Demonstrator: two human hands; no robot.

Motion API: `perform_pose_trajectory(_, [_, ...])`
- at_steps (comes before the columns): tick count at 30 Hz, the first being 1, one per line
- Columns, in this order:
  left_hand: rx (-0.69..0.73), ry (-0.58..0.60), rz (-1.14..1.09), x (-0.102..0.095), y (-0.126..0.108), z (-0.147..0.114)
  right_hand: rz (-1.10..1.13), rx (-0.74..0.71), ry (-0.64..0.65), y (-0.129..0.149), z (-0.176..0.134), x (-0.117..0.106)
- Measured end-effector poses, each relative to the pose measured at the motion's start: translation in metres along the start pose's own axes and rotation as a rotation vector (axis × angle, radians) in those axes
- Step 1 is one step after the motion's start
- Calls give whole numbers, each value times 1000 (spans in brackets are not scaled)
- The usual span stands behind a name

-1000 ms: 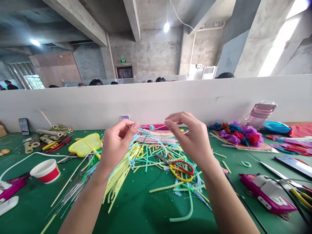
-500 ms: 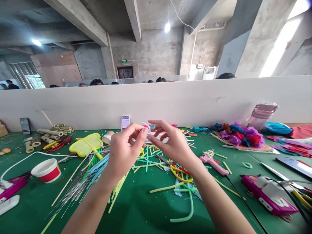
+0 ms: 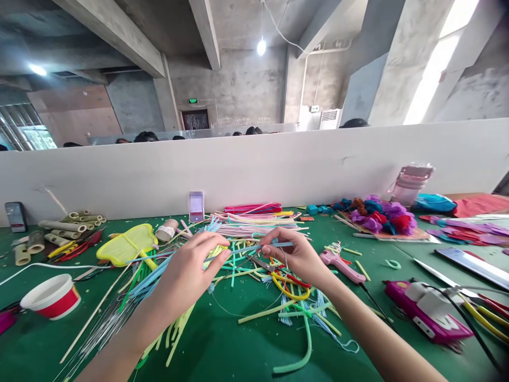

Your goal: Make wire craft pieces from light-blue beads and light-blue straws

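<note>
Fingers [image 3: 218, 262] of the left hand [image 3: 186, 271] and right hand [image 3: 293, 253] pinch a thin blue strip [image 3: 245, 249] above the green tabletop [image 3: 230, 345] (scissors [image 3: 265, 265] lie nearby).

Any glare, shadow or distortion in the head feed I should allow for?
Head view: glare whites out the hanging bulb; head view: soft shadow on the green table, lower centre; head view: wide-angle stretch seems to lean the paper cup; head view: the blue strip at the right hand looks soft.
</note>
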State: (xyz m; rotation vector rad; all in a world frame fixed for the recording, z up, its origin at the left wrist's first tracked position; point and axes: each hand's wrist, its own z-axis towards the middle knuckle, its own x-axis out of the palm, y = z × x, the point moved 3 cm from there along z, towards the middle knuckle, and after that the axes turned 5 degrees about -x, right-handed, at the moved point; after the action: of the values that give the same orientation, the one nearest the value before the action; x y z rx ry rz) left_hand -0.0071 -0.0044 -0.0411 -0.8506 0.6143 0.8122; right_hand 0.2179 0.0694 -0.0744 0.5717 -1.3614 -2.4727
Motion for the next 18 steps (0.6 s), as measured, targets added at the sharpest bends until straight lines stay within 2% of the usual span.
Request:
perform_pose_trajectory(3, [-5,103,131,27,25,-3,191,162,60,-35,-5,6])
perform_pose_trajectory(5, [-56,220,138,42,39,-5,335,211,50,-55,-7,10])
perform_pose_trajectory(8, [-164,470,-129,59,50,-12,445,278,-7,-74,-9,14])
perform_pose_trajectory(10, [-258,565,-366,69,50,-19,468,300,-46,-80,-11,15])
perform_pose_trajectory(13, [-369,632,-531,86,48,-31,490,315,-81,-84,-14,17])
perform_pose_trajectory(18, [-467,642,-464,106,54,-42,521,324,-34,-90,-18,19])
